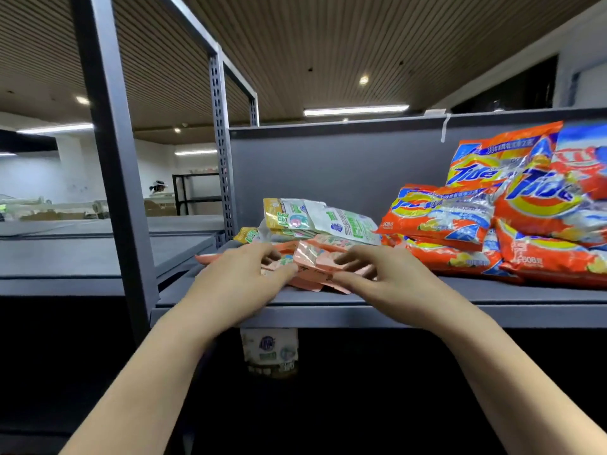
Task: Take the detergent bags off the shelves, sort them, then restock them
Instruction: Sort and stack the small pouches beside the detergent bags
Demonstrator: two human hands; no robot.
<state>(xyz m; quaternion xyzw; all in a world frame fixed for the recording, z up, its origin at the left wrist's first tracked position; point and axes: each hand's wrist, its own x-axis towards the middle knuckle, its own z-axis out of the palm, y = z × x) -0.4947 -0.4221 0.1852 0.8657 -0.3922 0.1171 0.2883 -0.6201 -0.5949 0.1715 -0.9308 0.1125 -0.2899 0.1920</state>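
Observation:
A low stack of pink detergent bags lies on the grey shelf, near its front edge. My left hand grips the stack's left side with curled fingers. My right hand rests on its right side, fingers spread over the top bag. Behind the pink stack lie white-and-green detergent bags. Several orange Tide bags are piled at the right of the same shelf, some leaning on the back panel.
Grey uprights frame the shelf on the left. A white-and-green bag shows on the dark level below. Another grey shelf extends left. A person stands far off by a black rack.

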